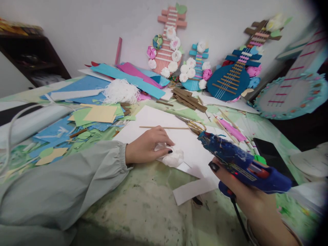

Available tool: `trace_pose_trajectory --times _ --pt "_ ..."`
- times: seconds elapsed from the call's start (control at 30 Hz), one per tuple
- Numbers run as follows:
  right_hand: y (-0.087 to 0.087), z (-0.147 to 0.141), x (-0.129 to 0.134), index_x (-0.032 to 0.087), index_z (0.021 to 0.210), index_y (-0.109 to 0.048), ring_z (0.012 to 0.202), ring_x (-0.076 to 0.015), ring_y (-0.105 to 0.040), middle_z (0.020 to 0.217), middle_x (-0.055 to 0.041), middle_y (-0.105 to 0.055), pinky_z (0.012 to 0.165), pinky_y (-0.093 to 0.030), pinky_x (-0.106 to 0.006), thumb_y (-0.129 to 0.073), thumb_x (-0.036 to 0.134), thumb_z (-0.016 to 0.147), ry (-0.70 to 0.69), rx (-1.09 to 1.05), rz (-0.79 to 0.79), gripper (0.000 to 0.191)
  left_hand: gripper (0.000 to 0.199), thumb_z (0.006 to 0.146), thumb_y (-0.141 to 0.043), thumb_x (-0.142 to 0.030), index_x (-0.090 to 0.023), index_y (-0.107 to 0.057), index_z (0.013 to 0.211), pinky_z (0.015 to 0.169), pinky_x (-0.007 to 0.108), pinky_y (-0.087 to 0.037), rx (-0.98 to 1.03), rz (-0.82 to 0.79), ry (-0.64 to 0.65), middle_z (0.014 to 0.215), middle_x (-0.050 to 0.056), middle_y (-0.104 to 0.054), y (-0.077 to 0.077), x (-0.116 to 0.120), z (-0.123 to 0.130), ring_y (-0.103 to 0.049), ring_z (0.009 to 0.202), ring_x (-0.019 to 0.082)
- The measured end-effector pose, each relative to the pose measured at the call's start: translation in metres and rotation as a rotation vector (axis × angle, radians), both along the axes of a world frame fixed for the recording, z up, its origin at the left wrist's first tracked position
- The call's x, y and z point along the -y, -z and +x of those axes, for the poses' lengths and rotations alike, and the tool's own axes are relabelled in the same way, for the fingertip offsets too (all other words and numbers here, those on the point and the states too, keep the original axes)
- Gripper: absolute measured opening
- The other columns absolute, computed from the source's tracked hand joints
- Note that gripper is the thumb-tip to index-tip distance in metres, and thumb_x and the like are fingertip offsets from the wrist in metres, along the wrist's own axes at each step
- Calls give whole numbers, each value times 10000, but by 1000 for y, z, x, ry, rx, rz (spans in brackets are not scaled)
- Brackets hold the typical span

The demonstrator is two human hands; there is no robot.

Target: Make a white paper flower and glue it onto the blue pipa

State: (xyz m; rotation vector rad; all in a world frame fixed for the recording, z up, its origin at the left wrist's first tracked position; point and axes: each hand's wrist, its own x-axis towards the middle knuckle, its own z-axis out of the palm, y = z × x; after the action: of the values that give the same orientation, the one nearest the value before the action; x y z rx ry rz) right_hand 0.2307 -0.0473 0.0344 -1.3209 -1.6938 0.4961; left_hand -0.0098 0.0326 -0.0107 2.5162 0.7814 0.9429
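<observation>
My right hand (pixel 246 194) is wrapped round the grip of a blue hot glue gun (pixel 230 153), whose nozzle end points up and left above the white sheet. A small red light glows on its side. My left hand (pixel 151 145) rests at the sheet's near edge, thumb and fingers closed on a crumpled white paper flower (pixel 173 156). Part of the flower is hidden under the fingers. Beneath lies a large white paper sheet (pixel 143 118). Gold-handled scissors (pixel 196 126) and a thin wooden stick (pixel 164 127) lie on it, beyond my hands.
Paper lutes with flowers, one pink (pixel 166 44) and one dark blue (pixel 228 80), lean along the wall. Coloured paper scraps (pixel 99 114) and white string (pixel 121 91) cover the left side. A white paper strip (pixel 192 191) lies in front; a black phone (pixel 274 159) lies right.
</observation>
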Motion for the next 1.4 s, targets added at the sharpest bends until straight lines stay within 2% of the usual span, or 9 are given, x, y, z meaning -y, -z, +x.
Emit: trace_pose_trajectory --times 0.37,0.53,0.63,0.73,0.87,1.17,1.4 --pt "0 1 2 242 659 -613 516 -163 -535 606 9 -591 528 -471 -305 -641 281 731 -1 1 -6 87 248 904 -517 -253 -175 -676 1078 836 315 -439 -99 -41 41 968 106 -665 2 -3 -4 -559 933 188" --pt "5 4 -3 245 758 -636 609 -183 -590 697 -6 -635 584 -494 -307 -655 331 737 -2 1 -54 91 265 923 -474 -242 -162 -671 1080 843 306 -440 -102 -63 59 967 111 -664 0 -3 -4 -562 936 187" --pt "9 1 -10 228 746 -626 629 -174 -589 722 -12 -634 573 -485 -285 -677 352 724 -34 42 -123 135 289 922 -449 -220 -157 -659 1111 839 303 -450 -107 -82 62 974 115 -664 -3 -1 -5 -567 944 191" --pt "15 -8 -14 204 739 -599 601 -155 -566 717 -19 -620 543 -472 -268 -666 379 727 -22 6 -200 188 319 867 -473 -163 -136 -643 1136 818 295 -462 -117 -90 64 959 117 -668 -8 3 -6 -581 926 193" --pt "23 -19 -14 203 780 -567 575 -136 -547 666 8 -583 532 -462 -248 -664 390 734 13 -70 -245 215 426 711 -533 -103 -123 -639 1123 769 288 -483 -127 -74 58 954 108 -677 -12 8 -5 -607 868 199" --pt "37 -32 -13 195 928 -570 529 -147 -552 605 21 -588 501 -435 -258 -701 477 704 -46 74 -277 383 228 746 -568 -85 -154 -714 907 677 239 -496 -14 -13 -11 793 65 -716 -4 10 -2 -646 728 153" --pt "38 -38 -9 193 1008 -574 544 -152 -593 645 21 -614 522 -484 -264 -745 472 662 -71 -11 -290 477 193 757 -582 -84 -159 -726 862 638 220 -511 105 64 -68 759 60 -718 2 15 5 -649 697 138"
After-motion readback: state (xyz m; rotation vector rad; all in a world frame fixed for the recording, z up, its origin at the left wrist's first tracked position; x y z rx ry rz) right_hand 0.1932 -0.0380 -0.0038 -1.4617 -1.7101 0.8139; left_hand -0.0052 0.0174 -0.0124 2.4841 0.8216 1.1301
